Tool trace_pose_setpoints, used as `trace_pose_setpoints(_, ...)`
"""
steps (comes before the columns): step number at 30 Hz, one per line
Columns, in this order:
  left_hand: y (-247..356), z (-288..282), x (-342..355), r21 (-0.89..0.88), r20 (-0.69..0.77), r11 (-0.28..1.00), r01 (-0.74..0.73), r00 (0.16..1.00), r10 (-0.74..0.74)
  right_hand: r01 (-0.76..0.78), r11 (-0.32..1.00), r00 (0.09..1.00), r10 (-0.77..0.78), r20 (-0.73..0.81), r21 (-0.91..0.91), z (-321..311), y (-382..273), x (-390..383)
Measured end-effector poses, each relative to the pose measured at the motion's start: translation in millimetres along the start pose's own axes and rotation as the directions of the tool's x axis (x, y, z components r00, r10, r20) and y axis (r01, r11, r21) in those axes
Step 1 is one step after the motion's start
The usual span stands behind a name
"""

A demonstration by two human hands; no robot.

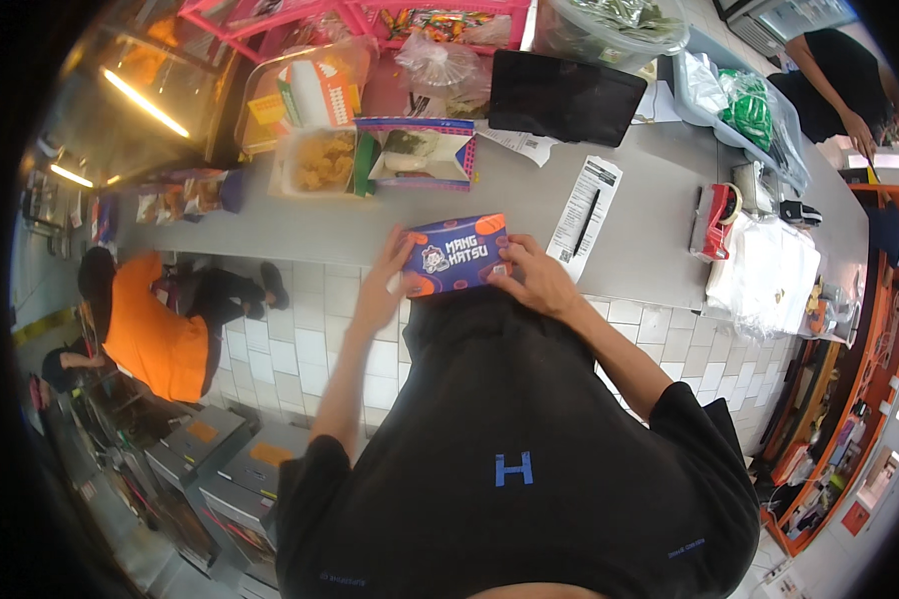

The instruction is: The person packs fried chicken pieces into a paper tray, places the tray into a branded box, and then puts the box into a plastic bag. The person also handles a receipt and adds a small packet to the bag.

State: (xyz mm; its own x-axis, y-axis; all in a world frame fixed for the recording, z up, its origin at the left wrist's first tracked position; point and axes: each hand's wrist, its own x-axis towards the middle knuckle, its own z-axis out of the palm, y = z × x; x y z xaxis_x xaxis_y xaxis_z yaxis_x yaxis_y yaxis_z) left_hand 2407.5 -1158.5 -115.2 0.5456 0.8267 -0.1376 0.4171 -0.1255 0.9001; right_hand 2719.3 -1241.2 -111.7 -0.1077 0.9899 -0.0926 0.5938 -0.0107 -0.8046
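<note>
Both my hands hold a small purple takeaway box (459, 285) with orange patches and white lettering, close to my body at the counter's near edge. My left hand (380, 282) has its fingers on the box's left end. At the other end, the fingers and thumb of my right hand (541, 280) grip the corner. The box looks closed, and its inside is hidden. Beyond it on the counter sits an open purple-edged box (461, 160) with food inside. Beside that, a container holds golden fried food (325, 160).
A paper slip (581, 225) with a black pen (587, 222) lies right of my hands. Farther back is a dark tablet (566, 100). A red tape dispenser (711, 225) and white plastic bags (759, 270) lie right. An orange-shirted person (160, 324) is at left, another person (829, 85) far right.
</note>
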Motion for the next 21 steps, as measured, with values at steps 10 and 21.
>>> trace_pose_setpoints(10, -14, 69, -27, -0.832, -0.131, 0.519, 0.195, 0.84, -0.526, -0.155, 0.956, 0.988, 0.155, 0.018, 0.248, 2, -13, 8)
trace_pose_setpoints(21, -80, 38, -118, -0.911, 0.094, 0.359, 0.201, 0.951, -0.295, -0.569, 0.79, 0.021, 0.292, -0.956, 0.228, -194, 151, -105)
